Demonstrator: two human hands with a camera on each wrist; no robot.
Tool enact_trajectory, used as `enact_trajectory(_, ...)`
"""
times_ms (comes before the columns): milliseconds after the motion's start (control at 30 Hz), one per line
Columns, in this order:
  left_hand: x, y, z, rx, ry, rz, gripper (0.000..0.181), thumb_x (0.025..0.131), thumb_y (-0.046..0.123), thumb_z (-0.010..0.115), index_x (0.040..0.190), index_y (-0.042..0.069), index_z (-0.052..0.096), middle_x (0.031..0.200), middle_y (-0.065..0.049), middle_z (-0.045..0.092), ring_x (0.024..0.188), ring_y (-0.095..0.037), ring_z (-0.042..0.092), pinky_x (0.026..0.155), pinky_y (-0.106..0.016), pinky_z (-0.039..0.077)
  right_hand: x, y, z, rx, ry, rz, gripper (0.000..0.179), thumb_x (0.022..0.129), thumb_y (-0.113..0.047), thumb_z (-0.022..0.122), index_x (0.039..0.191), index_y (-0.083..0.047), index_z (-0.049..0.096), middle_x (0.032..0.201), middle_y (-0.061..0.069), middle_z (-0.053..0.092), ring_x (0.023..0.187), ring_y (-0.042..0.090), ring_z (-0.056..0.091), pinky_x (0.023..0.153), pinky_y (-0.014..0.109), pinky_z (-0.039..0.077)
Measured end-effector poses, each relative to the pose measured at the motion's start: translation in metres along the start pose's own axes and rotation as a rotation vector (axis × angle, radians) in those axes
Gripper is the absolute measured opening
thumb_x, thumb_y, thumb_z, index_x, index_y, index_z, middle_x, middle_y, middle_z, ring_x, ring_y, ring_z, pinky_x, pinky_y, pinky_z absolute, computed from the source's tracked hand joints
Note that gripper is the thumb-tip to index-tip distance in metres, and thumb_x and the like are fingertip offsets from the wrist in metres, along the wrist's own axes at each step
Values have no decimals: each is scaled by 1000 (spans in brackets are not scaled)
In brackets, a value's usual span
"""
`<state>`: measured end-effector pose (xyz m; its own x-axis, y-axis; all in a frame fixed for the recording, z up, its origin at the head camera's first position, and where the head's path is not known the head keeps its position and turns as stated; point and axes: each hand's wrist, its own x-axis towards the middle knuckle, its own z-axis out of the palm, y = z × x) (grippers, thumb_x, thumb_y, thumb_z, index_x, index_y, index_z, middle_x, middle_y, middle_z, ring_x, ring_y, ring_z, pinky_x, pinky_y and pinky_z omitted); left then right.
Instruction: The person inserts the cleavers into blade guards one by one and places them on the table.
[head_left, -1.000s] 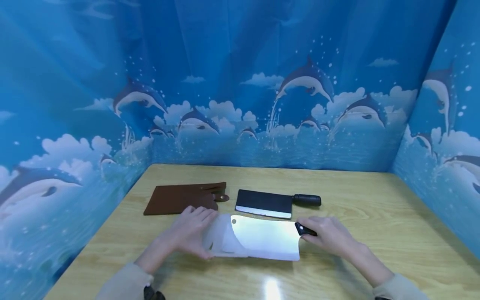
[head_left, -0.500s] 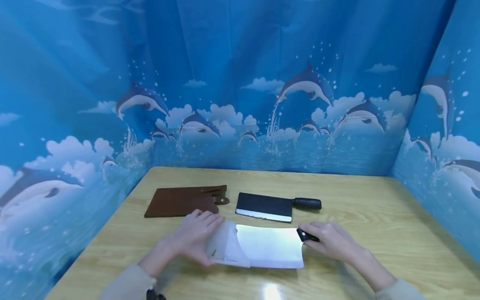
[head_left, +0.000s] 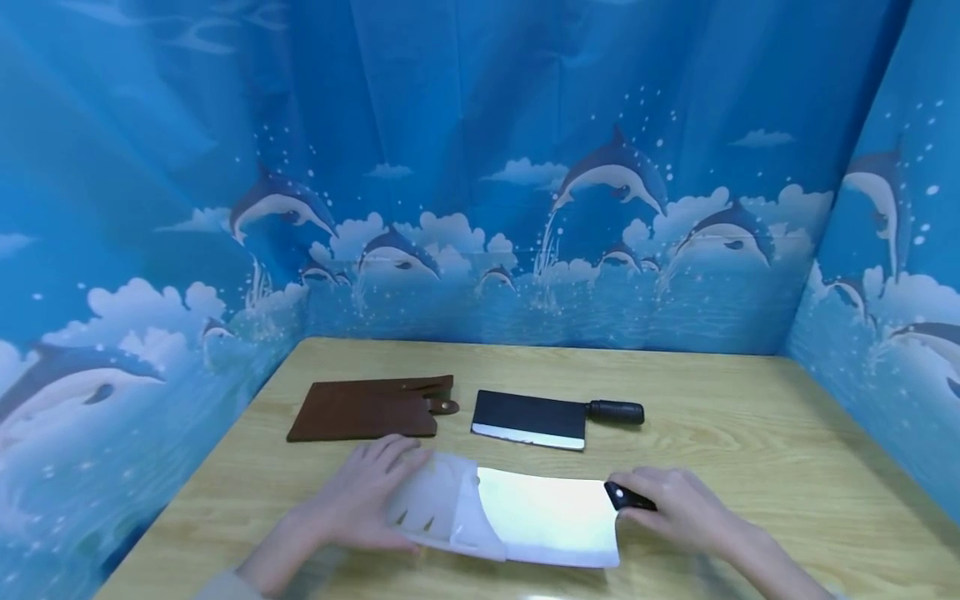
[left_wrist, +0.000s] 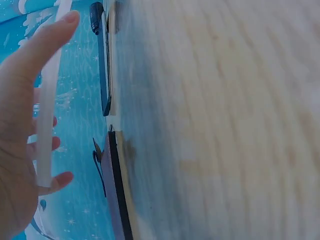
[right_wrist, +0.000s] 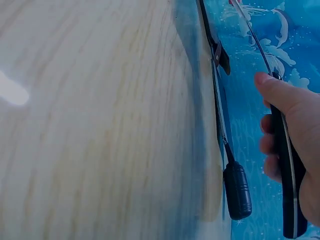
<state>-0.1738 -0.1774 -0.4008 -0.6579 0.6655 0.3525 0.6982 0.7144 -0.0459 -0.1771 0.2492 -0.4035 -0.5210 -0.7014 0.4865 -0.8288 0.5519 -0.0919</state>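
Observation:
My left hand (head_left: 367, 496) grips a milky, see-through blade guard (head_left: 444, 504). In the left wrist view the thumb lies on one face of the guard and the fingers are behind it. My right hand (head_left: 678, 510) is wrapped round the black handle (right_wrist: 289, 175) of a cleaver, whose wide shiny blade (head_left: 551, 521) points left. The front end of this blade overlaps the slanted mouth of the guard; most of the blade is bare. Both are held up over the near part of the table, seen edge-on in the wrist views.
Behind the hands lies a second cleaver (head_left: 528, 417) with a dark blade and black ribbed handle. To its left is a brown leather sheath (head_left: 360, 408) with a snap strap. The wooden table (head_left: 735, 417) is bordered by blue dolphin-print curtains (head_left: 480, 167).
Both hands, the cleaver and the guard have come lower in the head view. My left hand has shifted slightly left and my right hand slightly right. More of the guard shows beside the left fingers.

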Motion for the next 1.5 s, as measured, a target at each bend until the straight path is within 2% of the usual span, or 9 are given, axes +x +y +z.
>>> enact_trajectory(133,-1,0,0,-9,88,45,101,56,72,71,134,11,49,130,-7,49,118,-26,44,86,-48,43,-2,-3,-3,-3,16,-27,32,82,-27,70,109,-9,66,78,-9,61,60,-10,39,48,7,30)
enact_trajectory(267,-1,0,0,-23,155,68,103,50,68,77,132,10,52,129,-4,51,117,-23,44,85,-44,43,-4,-5,-4,-53,75,-50,35,81,-30,70,109,-9,67,76,-11,58,56,-12,33,46,4,26)
enact_trajectory(467,1,0,-2,-8,187,86,103,48,70,76,129,11,55,126,-2,53,113,-20,45,80,-38,42,-6,-10,-8,-69,88,-28,36,82,-33,69,110,-12,67,73,-14,55,54,-14,29,45,4,23)
enact_trajectory(667,1,-1,-3,0,226,111,104,44,70,78,126,9,58,122,-4,57,110,-21,48,77,-40,43,-5,-12,-10,-86,102,-62,33,83,-35,67,107,-12,67,72,-14,55,54,-13,27,45,4,19)
enact_trajectory(833,0,-3,-4,-13,244,117,103,41,68,80,124,10,59,122,-2,57,109,-20,49,77,-39,44,-3,-16,-12,-79,83,-36,34,82,-34,68,108,-12,66,73,-12,57,55,-13,31,45,4,22)
enact_trajectory(1067,-3,-3,-7,-15,216,100,103,42,70,79,125,12,59,122,0,58,109,-20,50,77,-40,45,-5,-20,-12,-32,15,5,32,83,-31,68,109,-12,65,74,-11,57,55,-11,33,45,7,25)
enact_trajectory(1267,-4,-1,-10,-11,222,135,102,43,70,79,124,12,59,122,-1,58,109,-21,51,76,-39,45,-11,-26,-10,44,-26,45,33,85,-28,67,113,-11,63,77,-13,57,59,-10,36,46,8,28)
enact_trajectory(1433,-3,0,-11,-26,235,166,100,43,69,79,123,12,59,120,1,57,108,-18,51,76,-37,44,-16,-31,-9,123,-67,103,35,88,-25,64,116,-5,62,80,-8,60,61,-10,40,47,11,32)
enact_trajectory(1500,-2,1,-11,-26,234,171,100,44,69,79,124,12,58,121,1,57,108,-18,50,77,-38,45,-16,-33,-8,138,-59,113,35,88,-24,64,117,-5,61,80,-8,60,62,-10,40,47,11,33)
